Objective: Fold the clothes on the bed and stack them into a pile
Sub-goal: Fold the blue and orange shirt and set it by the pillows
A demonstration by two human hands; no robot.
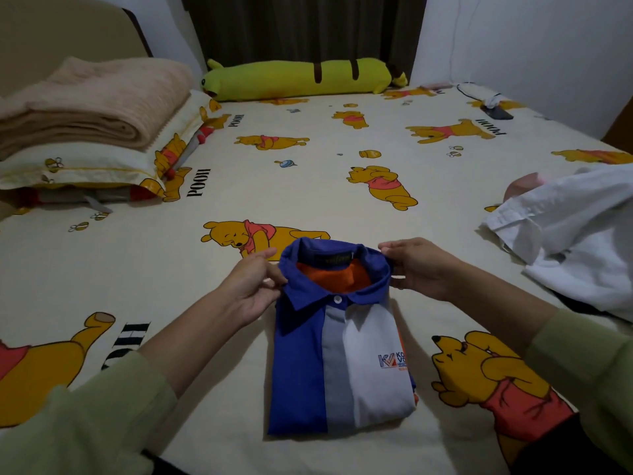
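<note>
A folded shirt [339,365] in blue, grey and white with an orange inner collar lies flat on the bed [308,186] just in front of me, collar pointing away. My left hand [251,286] pinches the left side of its blue collar. My right hand [418,269] holds the collar's right side. A heap of unfolded white clothes [575,234] sits at the right edge of the bed, apart from both hands.
A folded beige blanket [92,101] rests on pillows [85,166] at the far left. A long yellow-green plush bolster [301,78] lies along the far edge by the curtain. A dark phone with a cable [496,113] lies at the far right.
</note>
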